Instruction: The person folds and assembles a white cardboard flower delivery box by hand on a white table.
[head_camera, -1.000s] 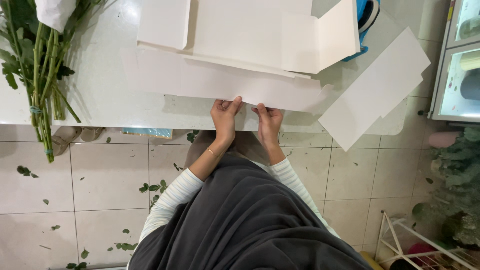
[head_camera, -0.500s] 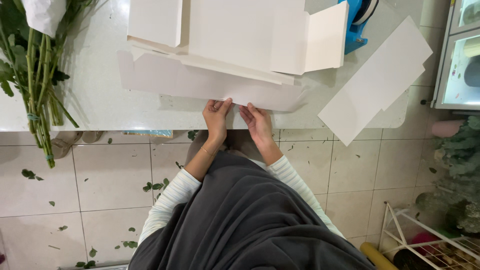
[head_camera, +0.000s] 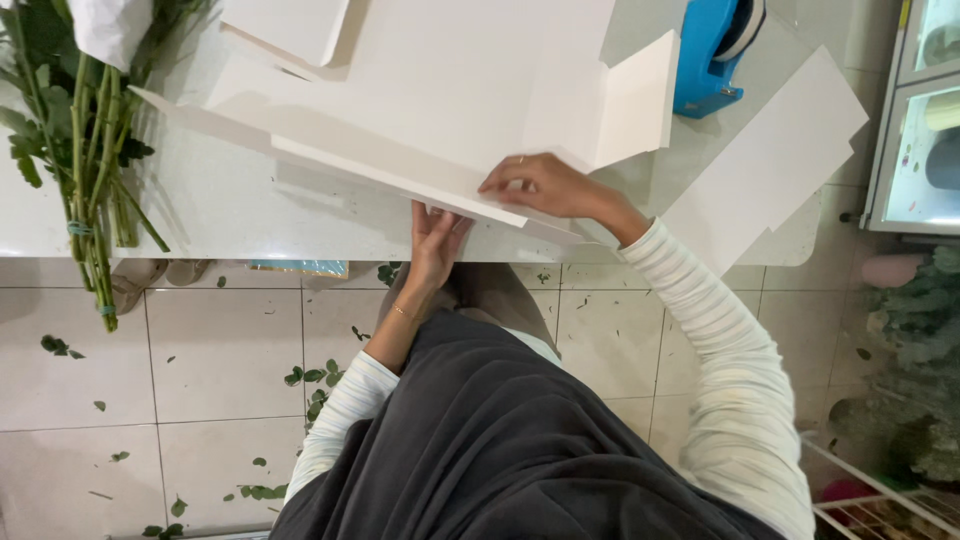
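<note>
The flat white cardboard box blank (head_camera: 430, 110) lay on the white table (head_camera: 220, 215), its near flap lifted. The left hand (head_camera: 437, 240) reached under that flap's edge, fingers hidden, grip unclear. The right hand (head_camera: 545, 187), wrist bent inward, pressed curled fingers on the flap from above.
</note>
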